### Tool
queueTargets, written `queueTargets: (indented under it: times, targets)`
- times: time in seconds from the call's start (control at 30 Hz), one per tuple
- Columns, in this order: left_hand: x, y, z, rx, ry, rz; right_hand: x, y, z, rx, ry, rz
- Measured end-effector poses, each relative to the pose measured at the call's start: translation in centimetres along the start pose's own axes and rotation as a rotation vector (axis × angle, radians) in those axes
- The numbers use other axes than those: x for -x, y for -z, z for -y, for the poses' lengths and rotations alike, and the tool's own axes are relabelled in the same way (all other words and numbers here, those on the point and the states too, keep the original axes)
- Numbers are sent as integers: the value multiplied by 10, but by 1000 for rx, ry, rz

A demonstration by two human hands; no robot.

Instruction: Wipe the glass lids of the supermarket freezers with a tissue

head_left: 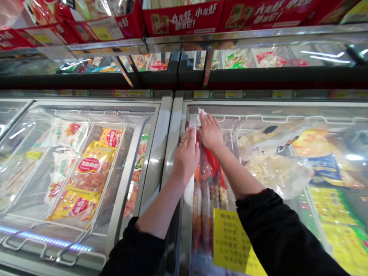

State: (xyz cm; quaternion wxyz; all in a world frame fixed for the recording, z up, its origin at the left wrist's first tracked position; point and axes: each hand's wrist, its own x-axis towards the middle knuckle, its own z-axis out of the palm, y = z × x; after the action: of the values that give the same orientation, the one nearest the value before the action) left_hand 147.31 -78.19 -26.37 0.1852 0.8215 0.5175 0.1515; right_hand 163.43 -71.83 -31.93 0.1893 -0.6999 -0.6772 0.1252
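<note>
My right hand [211, 131] lies with outstretched fingers near the top left corner of the right freezer's glass lid [263, 109]. Under its fingertips it holds a white cloth [202, 111], mostly covered by the fingers, so whether it is fabric or paper is unclear. Just left of it, my left hand [186, 155] rests flat, fingers extended, on the lid's grey left handle [189, 214]. A dark ring shows on one finger. Red and clear food packs [205, 191] show through the glass below my hands.
A yellow notice [230, 239] is on the right lid, below my right forearm. Bagged noodle-like food [271, 170] lies inside. To the left stands another freezer with a curved handle [128, 180] and yellow food bags [92, 165]. Red boxes [184, 17] line the shelf above.
</note>
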Motion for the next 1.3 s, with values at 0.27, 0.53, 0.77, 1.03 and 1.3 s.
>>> queueTargets:
  times: [0.27, 0.53, 0.77, 1.03, 1.3]
  targets:
    - [1, 4, -3, 5, 20, 2, 18, 22, -17, 123, 174, 129]
    - [3, -1, 1, -4, -11, -55, 4, 9, 10, 76, 96, 193]
    - [2, 6, 2, 54, 7, 67, 79, 42, -20, 61, 227, 309]
    - [108, 31, -5, 82, -28, 250, 55, 23, 19, -237, -173, 76]
    - [85, 58, 40, 2, -139, 185, 3, 2, 54, -232, 42, 41]
